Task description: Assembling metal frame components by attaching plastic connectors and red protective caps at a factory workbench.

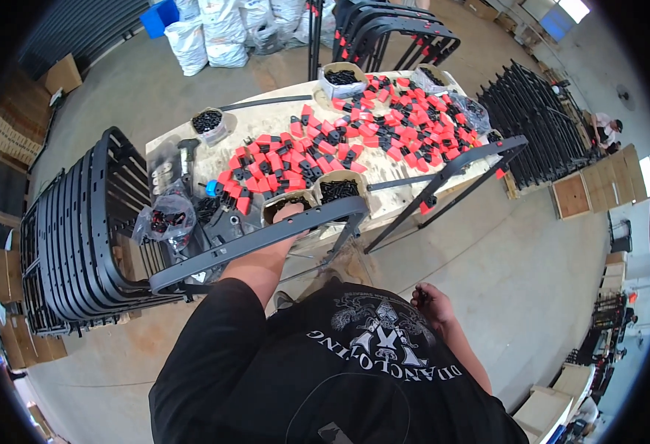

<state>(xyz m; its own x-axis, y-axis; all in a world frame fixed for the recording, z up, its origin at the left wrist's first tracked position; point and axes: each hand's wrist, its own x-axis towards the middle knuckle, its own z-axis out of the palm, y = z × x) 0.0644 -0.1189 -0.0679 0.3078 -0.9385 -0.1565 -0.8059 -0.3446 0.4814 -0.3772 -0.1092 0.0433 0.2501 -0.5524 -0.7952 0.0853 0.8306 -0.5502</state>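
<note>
Left hand (289,212) in a box of black parts (302,198), right hand (433,303) curled

At the near edge of the counter (254,98), the left hand reaches down into the box of black parts; its fingertips are hidden, so whether they grip anything cannot be told. The right hand, well apart and near the body on the right, is mostly closed around small dark pieces (420,297).

A dark grey frame bar (258,240) crosses over the left forearm. Just right of the first box sits a second open box (367,194) of black parts. Beyond them, red-and-black pieces (280,164) spread across the counter toward its far right side. A plastic bag (171,218) lies at the left end, beside a row of dark frames (66,244) standing on the left.
</note>
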